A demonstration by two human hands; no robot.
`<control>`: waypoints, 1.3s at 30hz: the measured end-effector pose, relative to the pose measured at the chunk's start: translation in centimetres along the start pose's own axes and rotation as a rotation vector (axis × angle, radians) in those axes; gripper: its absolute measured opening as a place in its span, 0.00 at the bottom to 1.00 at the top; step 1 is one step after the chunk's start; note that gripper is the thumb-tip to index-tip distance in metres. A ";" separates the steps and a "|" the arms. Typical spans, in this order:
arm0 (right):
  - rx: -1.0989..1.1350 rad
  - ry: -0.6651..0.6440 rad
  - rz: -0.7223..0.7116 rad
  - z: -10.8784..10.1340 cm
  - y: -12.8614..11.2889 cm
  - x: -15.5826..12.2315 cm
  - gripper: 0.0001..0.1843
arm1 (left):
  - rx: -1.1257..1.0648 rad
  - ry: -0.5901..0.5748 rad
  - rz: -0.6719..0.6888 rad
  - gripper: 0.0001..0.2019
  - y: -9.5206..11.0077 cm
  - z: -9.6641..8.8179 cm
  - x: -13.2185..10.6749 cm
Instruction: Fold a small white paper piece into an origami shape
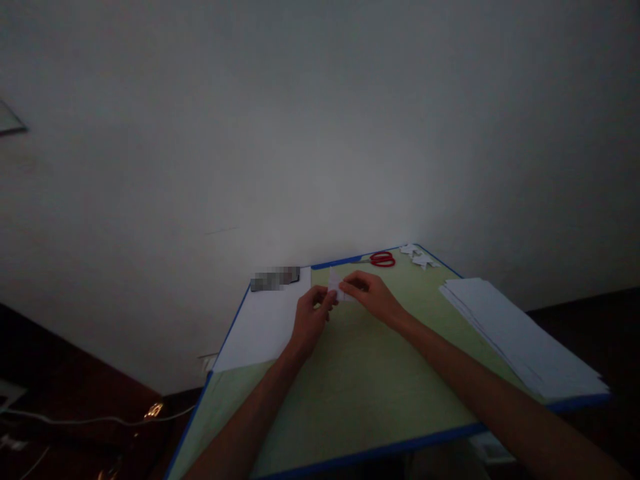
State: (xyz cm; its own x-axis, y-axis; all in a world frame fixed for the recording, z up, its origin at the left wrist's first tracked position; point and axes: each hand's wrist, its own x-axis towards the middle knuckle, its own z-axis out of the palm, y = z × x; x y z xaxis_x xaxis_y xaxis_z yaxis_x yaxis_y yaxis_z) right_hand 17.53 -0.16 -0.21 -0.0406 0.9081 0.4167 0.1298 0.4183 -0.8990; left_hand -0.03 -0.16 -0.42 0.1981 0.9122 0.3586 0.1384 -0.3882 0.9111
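Observation:
Both hands meet over the middle of the green tabletop, pinching one small folded piece of white paper. My left hand grips its lower left side between thumb and fingers. From the right, my right hand has thumb and forefinger closed on the other side. A pointed tip of the paper stands up between the hands; the fingers cover part of it. Just behind my right hand lie scissors with red handles.
A white sheet covers the table's left side, with a dark, blurred-out object at its far end. Several small white paper pieces lie at the far right corner. A stack of white paper rests along the right edge. A wall rises behind.

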 end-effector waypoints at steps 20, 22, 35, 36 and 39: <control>0.160 0.135 0.102 0.0 0.0 -0.1 0.15 | -0.196 0.089 -0.120 0.18 0.8 0.5 0.2; 0.162 0.140 0.105 0.0 -0.1 0.0 0.15 | -0.195 0.096 -0.132 0.18 0.6 0.5 0.2; 0.154 0.154 0.129 -0.1 0.1 0.2 0.15 | -0.203 0.076 -0.141 0.17 0.6 0.4 0.1; 0.153 0.156 0.129 -0.1 0.0 0.2 0.14 | -0.202 0.079 -0.142 0.17 0.6 0.4 0.1; 0.157 0.158 0.125 -0.1 0.0 0.2 0.14 | -0.198 0.086 -0.142 0.16 0.6 0.4 0.2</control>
State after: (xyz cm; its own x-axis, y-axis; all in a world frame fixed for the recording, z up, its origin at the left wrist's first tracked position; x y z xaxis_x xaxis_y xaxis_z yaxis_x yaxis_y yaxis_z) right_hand 17.66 0.02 -0.07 0.1227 0.9441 0.3061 -0.0318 0.3120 -0.9496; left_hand 0.49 -0.32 0.14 0.1056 0.9668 0.2328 -0.0352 -0.2303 0.9725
